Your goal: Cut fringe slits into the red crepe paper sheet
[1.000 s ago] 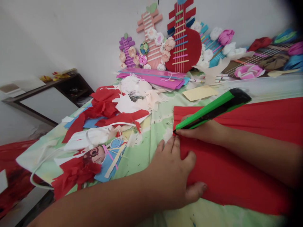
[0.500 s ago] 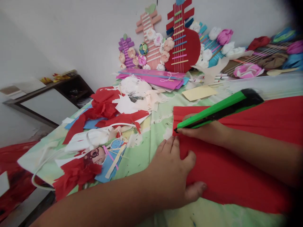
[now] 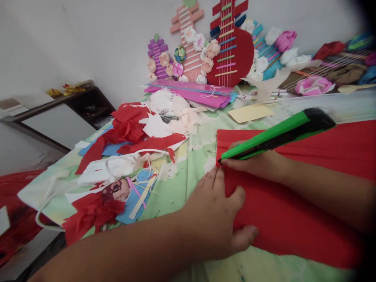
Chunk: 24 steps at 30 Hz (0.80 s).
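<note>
A large sheet of red crepe paper (image 3: 282, 219) lies on the table, with fold lines along its upper part. My left hand (image 3: 213, 211) rests on its left edge, fingers spread and pressing flat, holding nothing. In my right hand (image 3: 258, 162) is a green and black box cutter (image 3: 279, 135), slanting up to the right. Its tip touches the left edge of the red paper just above my left fingertips. The right palm is partly hidden behind the box cutter.
Red paper scraps (image 3: 129, 121), a white power strip (image 3: 108, 168) and a tape roll (image 3: 117, 190) lie at left. Craft guitars, one of them red (image 3: 235, 58), lean on the wall. A cream card (image 3: 251, 112) lies beyond the red paper on the green tablecloth (image 3: 170, 199).
The view has shifted slightly. Both hands and the box cutter keep nearly the same place on the red paper, the tip still at its left edge.
</note>
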Available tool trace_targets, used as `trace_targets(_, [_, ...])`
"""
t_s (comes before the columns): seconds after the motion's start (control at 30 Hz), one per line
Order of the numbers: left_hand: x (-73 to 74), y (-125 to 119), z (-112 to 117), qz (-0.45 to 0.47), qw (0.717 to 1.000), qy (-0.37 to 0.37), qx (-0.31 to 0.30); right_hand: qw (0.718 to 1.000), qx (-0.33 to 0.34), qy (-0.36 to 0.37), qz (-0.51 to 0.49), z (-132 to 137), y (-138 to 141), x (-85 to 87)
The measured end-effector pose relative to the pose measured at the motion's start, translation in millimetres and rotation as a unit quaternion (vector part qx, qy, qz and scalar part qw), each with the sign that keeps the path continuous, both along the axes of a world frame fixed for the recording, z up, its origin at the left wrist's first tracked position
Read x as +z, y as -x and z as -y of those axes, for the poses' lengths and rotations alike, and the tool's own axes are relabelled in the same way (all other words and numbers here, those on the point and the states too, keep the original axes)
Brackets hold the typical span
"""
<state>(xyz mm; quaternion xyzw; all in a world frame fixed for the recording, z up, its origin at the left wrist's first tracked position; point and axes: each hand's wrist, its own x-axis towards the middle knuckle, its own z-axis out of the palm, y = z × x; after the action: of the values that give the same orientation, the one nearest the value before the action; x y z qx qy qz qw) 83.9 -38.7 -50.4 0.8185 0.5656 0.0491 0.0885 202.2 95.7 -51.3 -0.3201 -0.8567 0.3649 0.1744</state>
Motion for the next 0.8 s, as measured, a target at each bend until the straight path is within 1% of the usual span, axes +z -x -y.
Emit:
trace_targets(0.2, [-1.9,-0.6,0.9,-0.002,1.000,-0.001,-0.001,0.999,0.030,-0.014,0.019,-4.0,0.2,-3.1])
trace_targets(0.33, [-2.3,-0.2,0.7,-0.002,1.000,0.007,0.001,0.999,0.035,-0.025,0.030,-2.9,0.6,-3.5])
trace_targets(0.4, [-1.2,0.1,0.3,-0.005,1.000,0.013,0.002,0.999,0.026,-0.027,0.034,-2.1,-0.2,-3.2])
trace_targets(0.53, [1.7,-0.3,-0.7,-0.013,1.000,0.022,-0.001,1.000,0.011,-0.026,0.010,-5.1,-3.3,-4.7])
trace_targets(0.67, [1.8,-0.7,-1.0,-0.014,1.000,0.020,-0.005,0.999,0.030,-0.020,-0.016,-8.9,-4.5,-5.6])
trace_targets(0.8, [0.8,-0.2,-0.5,-0.013,1.000,0.012,-0.004,0.999,0.039,-0.011,-0.011,-8.7,-3.8,-2.9])
